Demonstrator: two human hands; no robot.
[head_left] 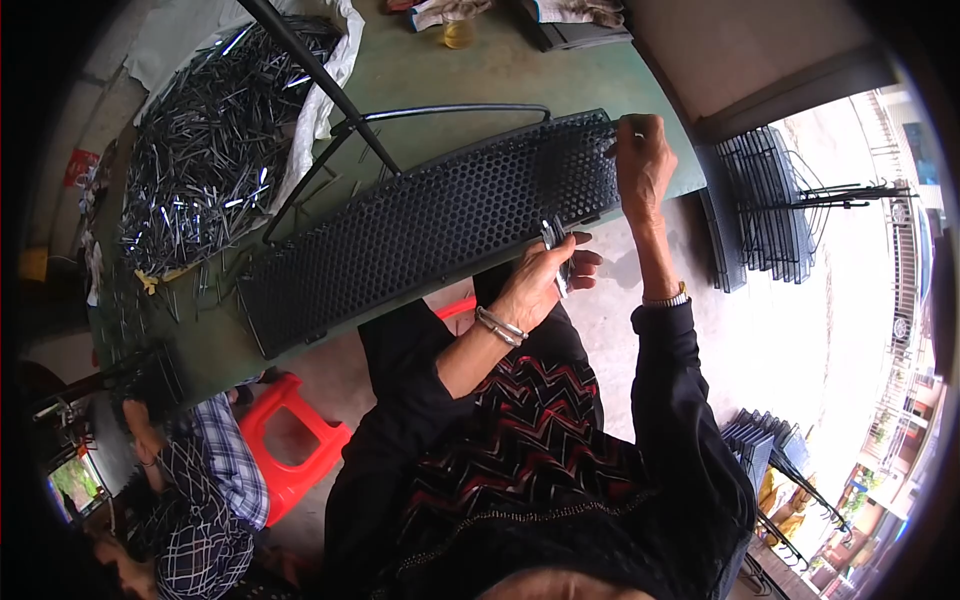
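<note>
A long black panel [400,230] with a honeycomb of holes lies aslant on the green table, its lower edge along the table's near side. At the panel's right end, my right hand [643,165] is closed in a pinch against the corner; whatever is between its fingertips is too small to make out. Just below the panel's near edge, my left hand [540,280] holds a small bundle of shiny metal strips [553,234] between thumb and fingers. The strips stick out above the thumb and below the hand.
A white sack [333,85] heaped with dark strips [215,150] sits left on the green table [420,80], beside a black metal frame [450,110]. A glass [458,34] and gloves [575,12] lie at the back. A red stool [290,440] and co-worker [210,480] are lower left; panels [765,205] hang right.
</note>
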